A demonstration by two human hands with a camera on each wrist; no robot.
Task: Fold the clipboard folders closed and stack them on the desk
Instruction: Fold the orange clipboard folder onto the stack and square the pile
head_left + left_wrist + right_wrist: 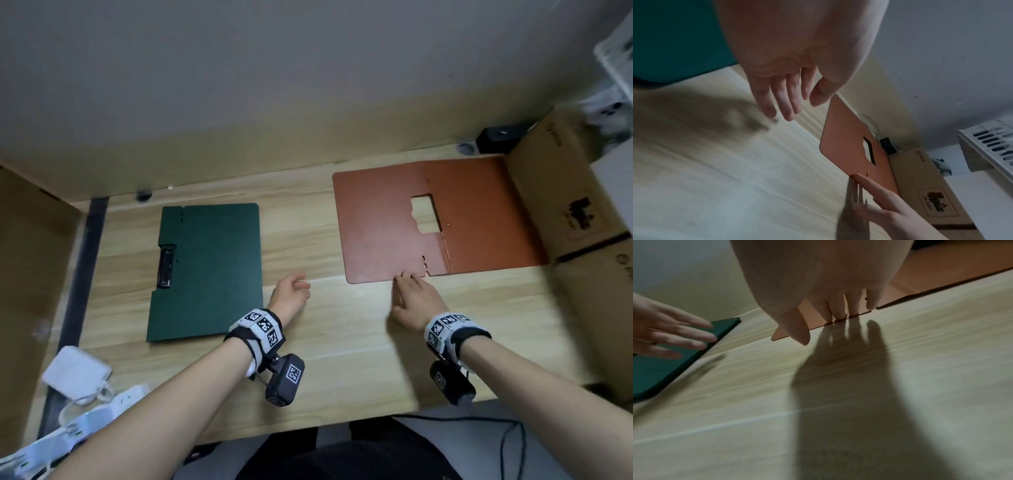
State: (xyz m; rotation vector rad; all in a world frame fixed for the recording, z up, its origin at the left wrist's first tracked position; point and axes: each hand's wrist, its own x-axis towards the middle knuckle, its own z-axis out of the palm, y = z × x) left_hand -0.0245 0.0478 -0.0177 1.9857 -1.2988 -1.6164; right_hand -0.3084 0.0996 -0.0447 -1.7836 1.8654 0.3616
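A dark green clipboard folder [205, 270] lies folded closed on the left of the wooden desk [342, 342], its black clip [166, 267] showing at a cutout. An orange-brown folder [383, 222] lies spread open flat on the right, with a rectangular cutout near its spine. My right hand [406, 279] has straight fingertips [838, 313] touching the near edge of that folder's left panel [818, 319]; the thumb stretches out over the desk. My left hand [298, 284] hovers between the two folders with relaxed fingers [789, 104], holding nothing.
Cardboard boxes [561, 205] stand against the orange folder's right edge. A black device [500, 138] sits at the back right. A white charger [77, 373] and power strip [113, 404] lie at the front left. A brown panel [27, 257] borders the left side.
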